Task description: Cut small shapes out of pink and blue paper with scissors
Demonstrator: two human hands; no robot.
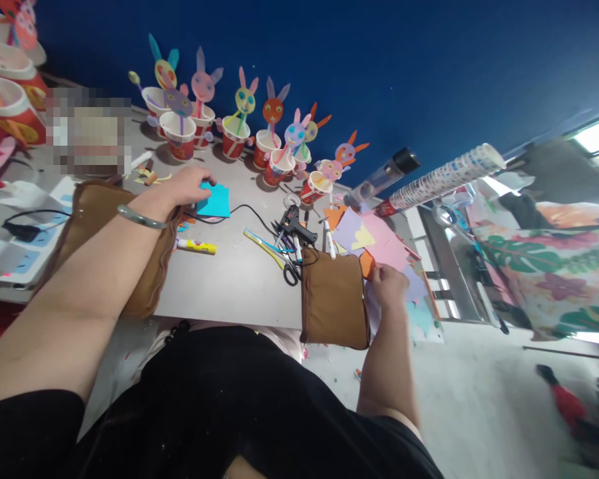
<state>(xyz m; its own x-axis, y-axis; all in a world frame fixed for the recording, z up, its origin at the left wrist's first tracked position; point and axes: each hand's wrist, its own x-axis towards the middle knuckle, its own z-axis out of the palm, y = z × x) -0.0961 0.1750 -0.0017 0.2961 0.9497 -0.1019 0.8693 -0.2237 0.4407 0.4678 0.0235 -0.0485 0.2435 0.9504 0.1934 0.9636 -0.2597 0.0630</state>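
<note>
Orange paper point(367, 264), pinched in my right hand point(391, 286), needs soft holding; whether my left hand point(192, 185) grips, I can't tell.

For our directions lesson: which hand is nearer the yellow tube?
Left. The left hand is just beyond the yellow tube, at the blue paper; the right hand is well to its right, by the orange paper.

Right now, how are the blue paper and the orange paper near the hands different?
The blue paper is bright turquoise; the orange paper is orange. The blue paper is by the left hand; the orange paper is at the right hand. More of the blue paper shows than of the orange paper. Both are coloured paper.
</note>
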